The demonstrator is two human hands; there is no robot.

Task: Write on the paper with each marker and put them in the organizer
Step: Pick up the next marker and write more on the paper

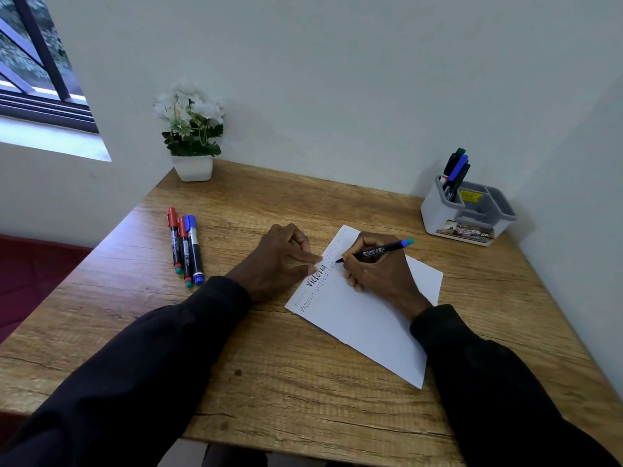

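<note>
The right hand (381, 274) grips the marker (381, 250), tip on the paper (371, 325). The left hand (279, 261), fingers loose, presses the paper edge. Hold it flat and write slowly.

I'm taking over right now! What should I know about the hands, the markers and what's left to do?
Right hand grips a black marker, tip on the paper.
Left hand presses down the paper's left edge.
Organizer, back right, already holds several markers; the paper carries several written words.
Left to do: finish this word and put this marker in the organizer. Then write with the three markers lying on the left and store them too.
</note>
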